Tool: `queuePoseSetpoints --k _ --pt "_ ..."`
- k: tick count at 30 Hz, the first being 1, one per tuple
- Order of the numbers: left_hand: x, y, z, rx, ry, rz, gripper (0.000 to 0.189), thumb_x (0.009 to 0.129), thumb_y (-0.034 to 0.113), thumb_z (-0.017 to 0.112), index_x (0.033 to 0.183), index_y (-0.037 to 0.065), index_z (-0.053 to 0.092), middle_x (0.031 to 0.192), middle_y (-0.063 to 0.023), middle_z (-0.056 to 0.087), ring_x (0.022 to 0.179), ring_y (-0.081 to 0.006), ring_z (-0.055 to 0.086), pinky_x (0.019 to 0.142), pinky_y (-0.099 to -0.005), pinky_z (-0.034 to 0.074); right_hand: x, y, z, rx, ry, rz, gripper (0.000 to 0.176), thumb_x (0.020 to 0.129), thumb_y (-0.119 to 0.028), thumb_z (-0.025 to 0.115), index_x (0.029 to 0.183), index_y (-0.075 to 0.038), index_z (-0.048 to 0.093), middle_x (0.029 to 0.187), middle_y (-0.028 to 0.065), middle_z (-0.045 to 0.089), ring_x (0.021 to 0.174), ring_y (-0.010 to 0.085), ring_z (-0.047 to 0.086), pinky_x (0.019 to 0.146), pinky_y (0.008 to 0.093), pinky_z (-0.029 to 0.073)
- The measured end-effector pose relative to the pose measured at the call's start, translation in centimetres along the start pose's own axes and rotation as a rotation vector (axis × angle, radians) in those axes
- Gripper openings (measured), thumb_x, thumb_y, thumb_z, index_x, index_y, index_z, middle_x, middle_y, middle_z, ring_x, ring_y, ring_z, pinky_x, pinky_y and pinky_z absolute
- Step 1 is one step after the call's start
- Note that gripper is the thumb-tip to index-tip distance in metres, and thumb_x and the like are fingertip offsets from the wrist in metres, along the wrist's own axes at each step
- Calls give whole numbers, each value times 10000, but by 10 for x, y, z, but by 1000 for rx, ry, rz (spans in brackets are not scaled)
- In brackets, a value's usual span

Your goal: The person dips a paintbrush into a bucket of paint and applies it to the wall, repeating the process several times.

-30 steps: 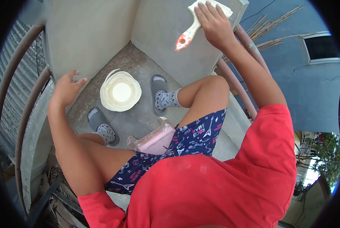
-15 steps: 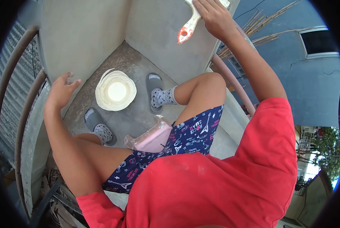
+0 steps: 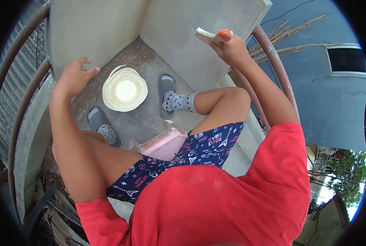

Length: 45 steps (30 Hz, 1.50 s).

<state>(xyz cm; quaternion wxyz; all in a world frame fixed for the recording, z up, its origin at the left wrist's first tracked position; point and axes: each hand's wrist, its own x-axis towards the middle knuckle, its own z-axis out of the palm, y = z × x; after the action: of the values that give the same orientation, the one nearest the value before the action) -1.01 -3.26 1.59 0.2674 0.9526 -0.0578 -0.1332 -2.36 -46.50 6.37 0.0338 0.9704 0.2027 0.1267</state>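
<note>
My right hand [image 3: 235, 51], raised before the right wall panel, is closed round a paintbrush [image 3: 209, 37]. The brush has a whitish body and an orange-red end that sticks out above my fist. Part of it is hidden by my fingers. My left hand [image 3: 74, 77] holds nothing; its fingers are bent and apart, near the left wall panel [image 3: 92, 33]. To the right of that hand, a round container of white paint [image 3: 125, 90] stands on the floor with paint caked on its rim.
Two grey panels meet in a corner ahead; the right panel [image 3: 191, 37] ends near a rusty rail [image 3: 277, 61]. More curved rails [image 3: 23, 94] run along the left. My slippered feet stand beside the container. A pink seat [image 3: 162, 143] is under me. Bamboo sticks [image 3: 285, 37] lean outside.
My right hand has come down and the paintbrush has turned, its orange-red end now pointing up instead of down. My left hand has shifted slightly up and right. The view has tilted a little.
</note>
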Motion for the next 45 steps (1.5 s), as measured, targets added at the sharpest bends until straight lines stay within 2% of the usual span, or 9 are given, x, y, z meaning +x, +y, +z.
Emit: queuePoseSetpoints --k 5,10,17,25,30,37,39,43,45 --pt "7 12 6 -65 -26 51 573 861 337 646 1252 -66 531 1114 -279 632 1035 -335 635 909 -371 469 23 29 -3 -321 -47 60 182 810 -216 650 870 -44 646 859 142 656 796 349 639 689 451 512" --pt "6 4 4 -21 -24 42 576 864 340 644 1264 -57 526 1103 -272 637 1037 -329 632 910 -374 467 38 31 -67 -336 211 116 251 836 -260 651 818 -11 676 832 183 655 737 385 641 659 461 517" --pt "0 6 -1 -38 3 7 548 867 331 645 1262 -33 536 1081 -261 642 1027 -322 631 904 -367 468 9 28 18 -236 -15 17 177 834 -190 591 771 -27 621 768 152 629 728 352 636 664 457 516" --pt "-1 -4 0 -26 -9 7 547 860 330 653 1239 -46 539 1077 -263 638 1010 -317 629 885 -372 469 37 38 -78 -308 361 76 291 818 -281 680 705 -13 682 746 186 651 678 365 640 607 443 512" --pt "2 -5 -1 -24 32 35 557 835 341 651 1235 -36 559 1058 -272 654 1020 -357 642 900 -382 481 -10 36 14 -208 55 -66 172 793 -198 670 763 -35 624 742 126 616 698 352 623 633 461 506" --pt "3 0 2 -8 -16 35 560 840 346 649 1240 -34 553 1053 -264 657 1008 -351 642 900 -389 477 37 56 -88 -367 403 -24 220 786 -252 684 766 -36 650 695 140 642 660 346 631 577 452 504" --pt "1 3 -2 0 -3 9 568 842 350 649 1244 -38 547 1048 -263 658 1004 -349 643 903 -390 475 41 23 -119 -173 310 206 233 822 -139 627 940 56 675 859 203 678 829 329 672 745 430 515" --pt "0 -2 1 -31 -12 16 567 839 348 651 1239 -42 549 1045 -261 659 998 -347 645 900 -390 475 26 37 -61 -192 291 92 332 792 -305 718 740 20 680 673 173 652 665 365 649 632 424 521" --pt "1 -5 3 -17 -6 37 536 862 327 646 1242 -37 544 1032 -246 643 955 -311 625 868 -372 466 8 17 -23 -179 119 131 262 795 -262 714 814 -5 668 743 184 651 714 387 640 667 449 517"
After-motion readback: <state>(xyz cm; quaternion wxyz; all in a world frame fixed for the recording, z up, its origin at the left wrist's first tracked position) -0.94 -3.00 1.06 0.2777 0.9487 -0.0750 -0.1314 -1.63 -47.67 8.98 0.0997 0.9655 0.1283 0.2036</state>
